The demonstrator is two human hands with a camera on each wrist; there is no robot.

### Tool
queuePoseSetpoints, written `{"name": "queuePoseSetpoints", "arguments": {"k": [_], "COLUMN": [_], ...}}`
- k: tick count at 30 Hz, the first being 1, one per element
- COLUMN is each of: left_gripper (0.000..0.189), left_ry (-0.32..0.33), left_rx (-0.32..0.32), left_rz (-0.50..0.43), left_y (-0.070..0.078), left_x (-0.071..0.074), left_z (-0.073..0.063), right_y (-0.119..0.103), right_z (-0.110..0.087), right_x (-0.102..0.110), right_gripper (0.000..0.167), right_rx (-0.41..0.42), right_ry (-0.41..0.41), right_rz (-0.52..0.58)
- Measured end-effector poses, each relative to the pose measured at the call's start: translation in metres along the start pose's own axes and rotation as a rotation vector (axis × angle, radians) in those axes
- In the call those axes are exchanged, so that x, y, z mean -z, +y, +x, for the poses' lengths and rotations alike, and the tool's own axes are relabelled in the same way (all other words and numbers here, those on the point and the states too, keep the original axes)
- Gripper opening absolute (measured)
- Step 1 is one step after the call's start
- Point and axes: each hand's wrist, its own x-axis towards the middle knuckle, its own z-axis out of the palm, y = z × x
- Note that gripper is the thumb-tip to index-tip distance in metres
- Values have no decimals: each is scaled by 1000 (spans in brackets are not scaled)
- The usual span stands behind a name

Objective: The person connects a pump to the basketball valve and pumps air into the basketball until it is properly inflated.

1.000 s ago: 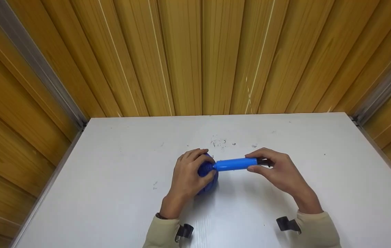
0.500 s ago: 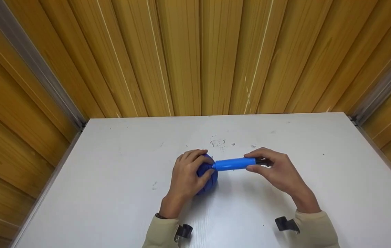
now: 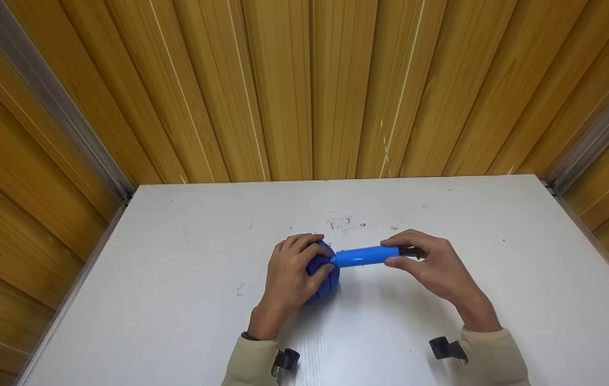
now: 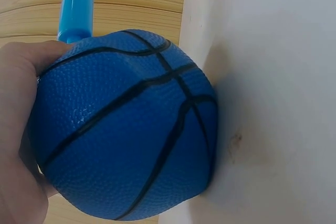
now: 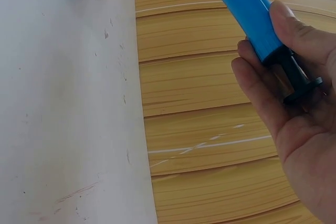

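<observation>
A small blue basketball (image 4: 126, 124) with black seams rests against the white table, its surface creased and uneven in the left wrist view. My left hand (image 3: 288, 273) grips it from the left and above, thumb and index finger close around the spot where a blue hand pump (image 3: 366, 256) meets the ball. The pump lies level, its narrow tip hidden at the ball. With thumb and fingers, my right hand (image 3: 438, 268) holds the far end of the barrel. The black plunger handle (image 5: 296, 80) sits inside that palm, with a short length of rod showing.
The white table (image 3: 176, 300) carries dark scuff marks beyond the hands. Yellow wood-patterned panels (image 3: 283, 91) stand at its back and sides, with grey metal posts in the corners. Each sleeve bears a black camera mount (image 3: 446, 348).
</observation>
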Motion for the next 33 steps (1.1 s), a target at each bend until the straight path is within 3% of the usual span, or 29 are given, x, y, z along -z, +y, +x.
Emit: {"name": "queuePoseSetpoints", "arguments": {"k": [33], "left_gripper": [22], "left_ry": [-24], "left_rx": [-10], "left_rz": [62], "left_y": [1], "left_x": [0], "left_z": [0], "right_y": [-7], "right_z": [-1], "right_x": [7], "right_gripper": [34], "right_rx": [-2], "right_ry": [5], "right_rz": [-71]}}
